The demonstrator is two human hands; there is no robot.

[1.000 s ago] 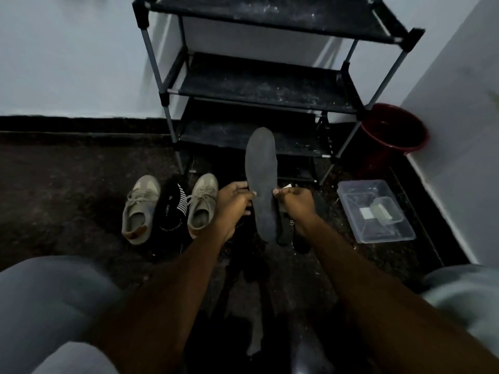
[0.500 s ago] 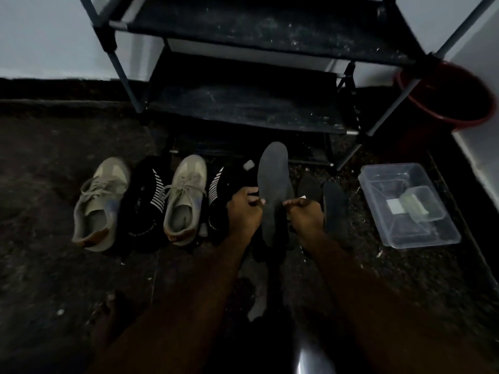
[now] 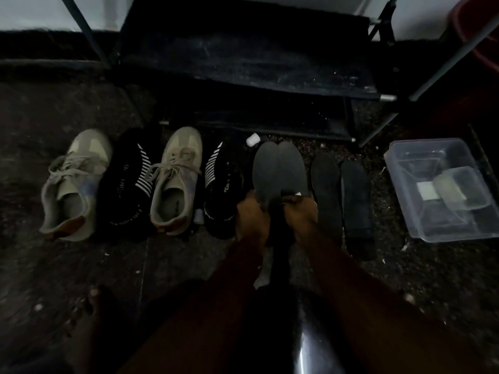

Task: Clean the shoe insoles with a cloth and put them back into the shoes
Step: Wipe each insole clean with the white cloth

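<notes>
Two grey insoles lie side by side low over the floor: my left hand [image 3: 251, 214] grips the left grey insole [image 3: 266, 168] near its heel, and my right hand [image 3: 301, 211] grips the right grey insole [image 3: 293, 166], with a small white bit at my fingertips. To their right, two black insoles [image 3: 325, 184] [image 3: 355, 193] rest on the floor. Left of my hands stand two beige sneakers [image 3: 74, 182] [image 3: 175, 179] alternating with two black striped shoes [image 3: 129, 179] [image 3: 224, 184]. No cloth can be made out.
A black shoe rack [image 3: 243, 58] stands straight ahead against the white wall. A clear plastic box [image 3: 442, 190] with small items sits at right, a red bucket [image 3: 480, 28] behind it. My bare foot [image 3: 91, 314] shows at lower left. A small white object [image 3: 252, 139] lies near the rack.
The single upright grey insole held between both hands came down toward the floor; two grey insoles now show side by side, one in each hand. The view tilted down and closer.
</notes>
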